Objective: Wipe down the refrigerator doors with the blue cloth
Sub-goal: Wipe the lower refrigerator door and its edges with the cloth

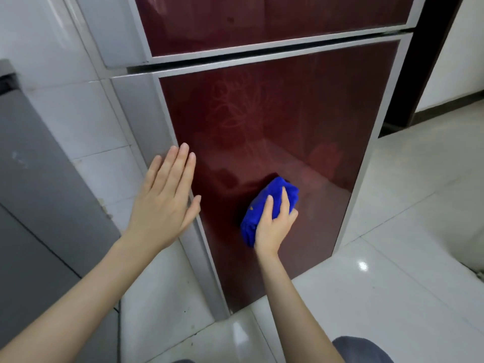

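The refrigerator's lower door (301,121) is glossy dark red with a faint floral pattern and a silver frame. Above it, across a narrow gap, is the upper door (262,19) in the same red. My right hand (275,224) grips a bunched blue cloth (264,203) and presses it against the lower half of the lower door. My left hand (167,197) lies flat with straight fingers on the door's left silver edge.
A grey cabinet (39,192) stands at the left, close to the refrigerator's side. White wall tiles (65,74) run behind it. Glossy white floor tiles (392,231) spread to the right and front. A dark door frame (419,74) rises at the right. My knee (364,349) shows at the bottom.
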